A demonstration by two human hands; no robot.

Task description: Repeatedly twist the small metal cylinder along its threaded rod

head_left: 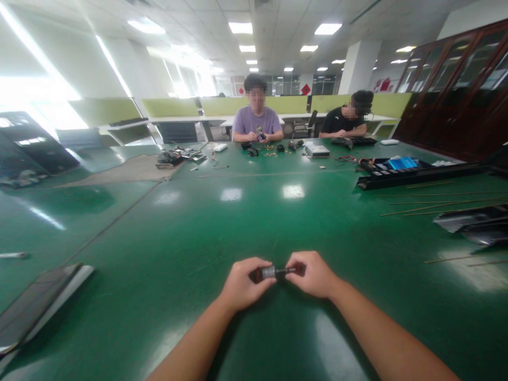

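My left hand (246,283) is closed around a small silver cylinder (269,272), thumb below it and fingers above. A thin dark shaft (282,271) runs from the cylinder toward my right hand (311,274), whose thumb and fingertips pinch its far end. Something reddish and dark shows inside the right hand's grip, too small to make out. Whether cylinder and shaft are one piece I cannot tell. Both hands are just above the green table (270,227), close together in front of me.
Two people sit across the table, one in a purple shirt (257,121), one in black (343,123). Dismantled parts (178,156) lie at the far side. A long black tray (416,172) and thin rods (440,203) are on the right, a flat dark panel (37,307) at left.
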